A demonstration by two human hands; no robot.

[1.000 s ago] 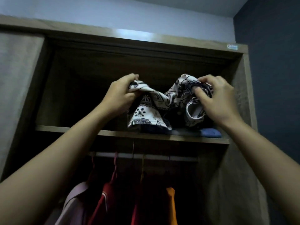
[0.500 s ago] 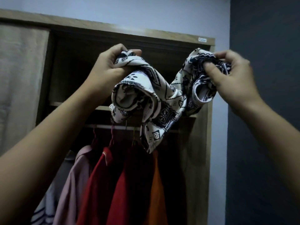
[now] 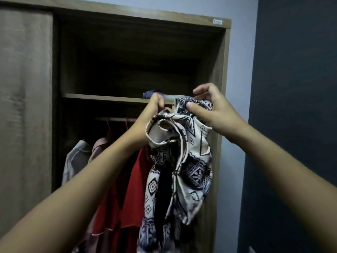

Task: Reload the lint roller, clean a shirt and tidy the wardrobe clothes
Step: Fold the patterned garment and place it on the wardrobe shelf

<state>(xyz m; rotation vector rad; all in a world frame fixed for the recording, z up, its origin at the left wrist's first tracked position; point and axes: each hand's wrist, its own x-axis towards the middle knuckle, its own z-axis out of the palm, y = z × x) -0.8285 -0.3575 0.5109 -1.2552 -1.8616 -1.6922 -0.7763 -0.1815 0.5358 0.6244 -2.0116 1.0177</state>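
At centre frame, the patterned garment [image 3: 179, 161] is pinched at its top edge by the left hand [image 3: 155, 105] and right hand [image 3: 209, 110], probably so it hangs open for sorting.

- You are looking at one small label [image 3: 217, 21] sitting on the top right corner of the wardrobe frame [image 3: 226, 70]; its print is showing too small and blurred to read.
- Nothing else is carrying words, numbers or signs that you can make out.
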